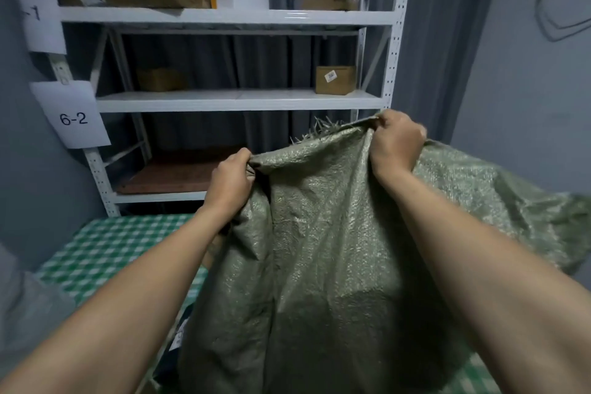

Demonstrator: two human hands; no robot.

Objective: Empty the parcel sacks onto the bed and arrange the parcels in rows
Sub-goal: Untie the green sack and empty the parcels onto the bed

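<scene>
1. a white shelf rack [236,101] stands before grey curtains and holds a few cardboard boxes [335,80]. a paper label [73,118] reads "6-2"; the one above it is cut off.
2. the bed [105,249], in a green check cover, is mostly hidden.
3. the green woven sack [319,249] hangs over the bed, lifted by its frayed edge.
4. the left hand [232,182] and right hand [396,147] both have their fingers curled tight round that edge.
5. a dark item [172,361] peeks out at the sack's lower left, too hidden to name.

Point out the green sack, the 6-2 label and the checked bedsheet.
green sack [319,233]: head view, creased front face.
6-2 label [73,119]: head view, printed number.
checked bedsheet [105,249]: head view, bare patch left of the sack.
</scene>
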